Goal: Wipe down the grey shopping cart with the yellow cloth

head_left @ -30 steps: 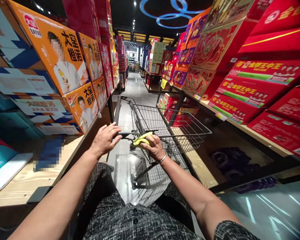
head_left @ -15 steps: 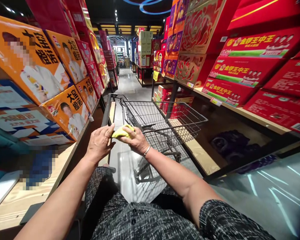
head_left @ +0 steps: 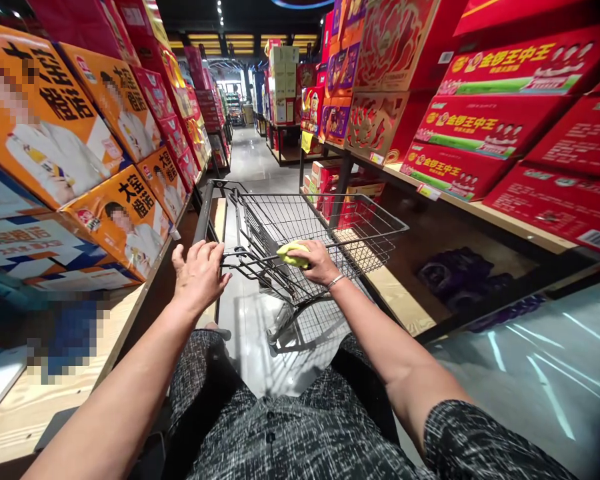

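Note:
A black wire shopping cart [head_left: 350, 227] stands in front of me, its handle end at the left. My left hand [head_left: 199, 275] rests with curled fingers over the near end of the cart's handle bar. In my right hand [head_left: 320, 263] is a folded yellow cloth [head_left: 294, 254], pressed on the near top rim of the basket. My fingers wrap over the cloth, and a bracelet circles that wrist. The basket holds nothing that I can see. Part of the handle is hidden under my left hand.
Orange boxes [head_left: 115, 220] are stacked on the wooden shelf at the left. On the right shelf [head_left: 480, 207] are red boxes [head_left: 460, 127] and patterned gift boxes. A tiled aisle [head_left: 260, 157] runs ahead between the shelves. Purple packages lie low at the right.
My right hand has moved right along the basket rim with the cloth, away from my left hand. My left hand's fingers now lie over the handle. The view has shifted slightly.

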A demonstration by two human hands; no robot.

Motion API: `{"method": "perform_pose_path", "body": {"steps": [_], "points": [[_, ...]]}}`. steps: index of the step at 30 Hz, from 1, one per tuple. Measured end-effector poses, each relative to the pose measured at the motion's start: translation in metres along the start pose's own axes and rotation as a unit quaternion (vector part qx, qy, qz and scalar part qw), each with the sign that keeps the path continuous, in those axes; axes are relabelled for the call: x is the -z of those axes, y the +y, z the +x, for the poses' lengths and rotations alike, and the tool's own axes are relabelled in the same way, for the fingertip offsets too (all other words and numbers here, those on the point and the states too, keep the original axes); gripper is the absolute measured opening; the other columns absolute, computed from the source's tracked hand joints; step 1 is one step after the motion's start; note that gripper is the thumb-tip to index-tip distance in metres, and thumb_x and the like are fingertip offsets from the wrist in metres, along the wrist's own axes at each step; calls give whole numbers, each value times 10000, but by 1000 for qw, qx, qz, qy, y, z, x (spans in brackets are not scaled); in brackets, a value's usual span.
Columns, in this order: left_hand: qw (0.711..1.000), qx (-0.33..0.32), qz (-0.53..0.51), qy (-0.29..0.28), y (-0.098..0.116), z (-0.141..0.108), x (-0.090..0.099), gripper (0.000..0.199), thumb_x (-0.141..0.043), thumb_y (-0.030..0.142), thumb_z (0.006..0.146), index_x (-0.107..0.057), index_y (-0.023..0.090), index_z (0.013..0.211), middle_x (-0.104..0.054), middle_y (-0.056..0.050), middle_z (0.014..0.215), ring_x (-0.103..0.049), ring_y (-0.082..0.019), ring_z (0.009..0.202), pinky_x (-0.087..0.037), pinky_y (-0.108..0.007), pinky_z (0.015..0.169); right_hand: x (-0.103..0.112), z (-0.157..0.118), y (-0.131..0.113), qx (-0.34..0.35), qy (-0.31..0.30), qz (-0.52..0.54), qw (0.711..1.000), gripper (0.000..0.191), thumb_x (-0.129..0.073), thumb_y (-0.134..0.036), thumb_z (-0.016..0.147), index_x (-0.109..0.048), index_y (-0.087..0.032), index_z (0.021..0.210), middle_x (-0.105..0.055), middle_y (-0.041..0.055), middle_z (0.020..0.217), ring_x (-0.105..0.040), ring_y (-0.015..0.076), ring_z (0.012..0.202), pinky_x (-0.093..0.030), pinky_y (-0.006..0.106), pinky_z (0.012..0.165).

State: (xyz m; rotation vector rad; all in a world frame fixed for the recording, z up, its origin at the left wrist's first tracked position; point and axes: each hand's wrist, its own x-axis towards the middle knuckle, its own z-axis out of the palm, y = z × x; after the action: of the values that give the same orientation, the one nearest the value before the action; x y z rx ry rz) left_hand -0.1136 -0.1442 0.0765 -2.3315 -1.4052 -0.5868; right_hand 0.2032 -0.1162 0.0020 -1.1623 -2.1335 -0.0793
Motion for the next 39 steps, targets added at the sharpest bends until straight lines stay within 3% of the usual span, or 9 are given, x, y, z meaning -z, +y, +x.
{"method": "perform_pose_path", "body": {"steps": [5, 8, 12, 17, 21, 24, 28, 35, 39], "points": [[999, -26, -24, -23, 23, 12, -15, 735, -644, 258, 792, -374, 242, 1475, -517, -142, 1398, -425, -370, 1307, -190, -580, 1111, -25, 36, -70, -21, -10, 17, 1000, 544, -697, -253, 751, -630, -308, 1287, -596, 34, 1274, -493, 209, 1053, -371, 348, 938], [999, -28, 5, -29, 17, 15, -23, 621, -630, 279, 826, -450, 238, 1418, -555, -130, 1346, -502, -364, 1172, -311, -531, 1022, -28, 44, -74, -15, -18, 12, 1000, 529, -682, -295, 797, -597, -314, 1319, -590, 26, 1250, -495, 199, 1053, -384, 320, 895], [998, -48, 12, -28, 0, 23, -27, 453, -625, 431, 863, -579, 211, 1257, -599, -126, 1252, -526, -339, 1044, -382, -470, 934, -16, 31, -23, -16, -49, -12, 999, 467, -692, -280, 810, -635, -314, 1271, -591, 40, 1228, -511, 204, 1045, -404, 320, 886], [999, -30, -31, -6, -16, 38, -34, 347, -532, 521, 917, -665, 246, 1082, -630, -89, 1154, -543, -294, 990, -385, -431, 902, 18, 2, 62, -114, -33, -41, 992, 452, -698, -268, 807, -643, -233, 1254, -618, 80, 1165, -528, 222, 1043, -431, 343, 908], [999, 0, -36, 15, -24, 39, -35, 347, -487, 529, 936, -703, 257, 927, -643, -80, 1018, -558, -277, 946, -356, -439, 872, 29, -9, 76, -170, -27, -54, 984, 446, -700, -249, 791, -651, -237, 1234, -634, 69, 1143, -531, 235, 1041, -420, 358, 913], [999, 14, -13, 28, -31, 32, -30, 372, -467, 526, 949, -692, 247, 851, -644, -73, 956, -564, -263, 907, -338, -432, 842, 20, -9, 50, -191, -23, -71, 979, 430, -697, -261, 795, -662, -280, 1223, -629, 61, 1149, -516, 246, 1037, -395, 372, 902], [998, 45, 17, 36, -46, 16, -20, 417, -445, 523, 966, -676, 222, 794, -642, -72, 891, -561, -263, 867, -318, -443, 830, -8, 1, -4, -137, -23, -69, 988, 465, -689, -285, 821, -629, -346, 1278, -588, 62, 1244, -489, 248, 1044, -355, 376, 885], [998, 65, 19, 6, -79, -11, 1, 390, -482, 457, 962, -644, 168, 756, -614, -69, 874, -543, -261, 855, -322, -456, 812, -98, 40, -107, 89, -33, -79, 992, 453, -580, -324, 943, -511, -529, 1341, -451, -66, 1470, -375, 235, 1279, -264, 422, 1053], [996, 77, 32, 8, -94, -23, 9, 388, -465, 432, 960, -608, 182, 700, -622, -77, 868, -553, -258, 837, -328, -462, 788, -157, 36, -131, 214, -68, -60, 973, 455, -553, -337, 960, -470, -546, 1355, -464, -94, 1473, -353, 196, 1347, -258, 416, 1122]]}}
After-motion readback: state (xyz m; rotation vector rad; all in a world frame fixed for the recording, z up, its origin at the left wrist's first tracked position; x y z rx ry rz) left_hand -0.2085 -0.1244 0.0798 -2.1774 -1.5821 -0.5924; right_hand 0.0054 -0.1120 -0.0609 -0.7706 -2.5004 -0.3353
